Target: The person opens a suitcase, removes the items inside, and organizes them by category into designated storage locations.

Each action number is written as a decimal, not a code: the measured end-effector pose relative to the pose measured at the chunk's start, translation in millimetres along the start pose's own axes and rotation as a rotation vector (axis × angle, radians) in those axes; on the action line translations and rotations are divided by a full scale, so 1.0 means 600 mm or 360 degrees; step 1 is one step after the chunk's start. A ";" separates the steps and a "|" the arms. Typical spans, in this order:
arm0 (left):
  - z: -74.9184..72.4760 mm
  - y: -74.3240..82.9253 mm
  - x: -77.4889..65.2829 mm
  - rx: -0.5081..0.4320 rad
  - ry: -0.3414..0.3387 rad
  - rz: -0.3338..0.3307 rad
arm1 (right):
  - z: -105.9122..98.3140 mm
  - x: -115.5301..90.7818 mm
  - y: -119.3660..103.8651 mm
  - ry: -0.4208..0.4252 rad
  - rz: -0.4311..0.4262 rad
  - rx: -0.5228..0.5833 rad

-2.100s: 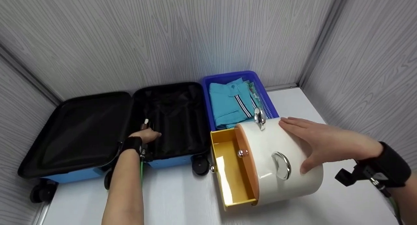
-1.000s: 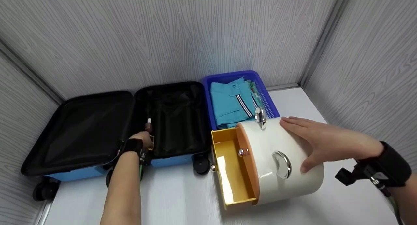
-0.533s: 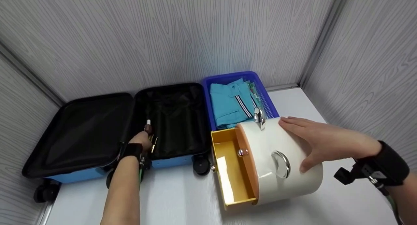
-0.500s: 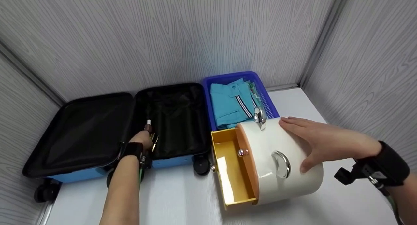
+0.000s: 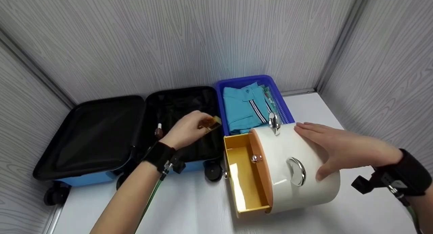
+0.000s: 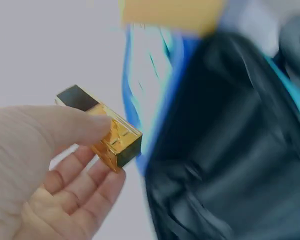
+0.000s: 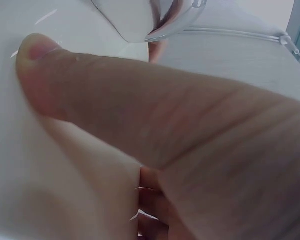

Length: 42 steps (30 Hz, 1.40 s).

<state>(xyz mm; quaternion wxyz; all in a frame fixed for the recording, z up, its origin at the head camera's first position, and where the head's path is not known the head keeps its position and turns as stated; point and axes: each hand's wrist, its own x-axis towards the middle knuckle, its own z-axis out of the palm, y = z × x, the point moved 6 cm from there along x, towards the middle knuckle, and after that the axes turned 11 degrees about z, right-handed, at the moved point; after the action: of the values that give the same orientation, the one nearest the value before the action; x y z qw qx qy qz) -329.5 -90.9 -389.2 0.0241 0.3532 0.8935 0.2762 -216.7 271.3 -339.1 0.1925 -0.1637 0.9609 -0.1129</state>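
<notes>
My left hand (image 5: 186,129) pinches a small gold block-shaped case (image 6: 117,135) with dark ends between thumb and fingers. It is raised over the right half of an open black-lined suitcase (image 5: 184,154). In that half, near the hinge side, lies a small brown bottle with a white cap (image 5: 159,131). My right hand (image 5: 333,147) rests on a rounded white storage box (image 5: 287,193), thumb spread away from the fingers. In the right wrist view the thumb lies against its glossy white surface. The box's yellow drawer (image 5: 247,179) is pulled out, facing the suitcase.
A blue basket (image 5: 221,105) with folded turquoise clothes (image 5: 240,108) stands behind the box, beside the suitcase. The suitcase's other half (image 5: 94,139) lies flat at the left. Two silver handles (image 5: 297,171) stick out from the box. Walls enclose the back and sides.
My left hand has lifted the gold case from the suitcase and moved right, towards the drawer. The brown bottle stays in the suitcase. My right hand has kept its place on the box.
</notes>
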 end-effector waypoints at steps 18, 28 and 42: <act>0.107 0.184 0.006 0.0639 -0.0478 0.0824 | -0.001 0.003 -0.001 0.0002 -0.0007 0.0007; 0.167 0.188 0.028 0.0624 -0.0691 0.0600 | -0.001 0.004 -0.002 0.0010 -0.0008 0.0016; 0.195 0.171 0.027 0.0638 -0.0727 0.0377 | -0.001 0.005 0.000 0.0004 -0.0007 0.0020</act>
<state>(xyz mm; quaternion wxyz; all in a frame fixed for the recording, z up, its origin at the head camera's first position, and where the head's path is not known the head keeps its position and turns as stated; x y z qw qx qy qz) -250.7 36.6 -433.2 0.1218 0.5052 0.8543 0.0094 -219.6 269.9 -339.7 0.1921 -0.1644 0.9601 -0.1196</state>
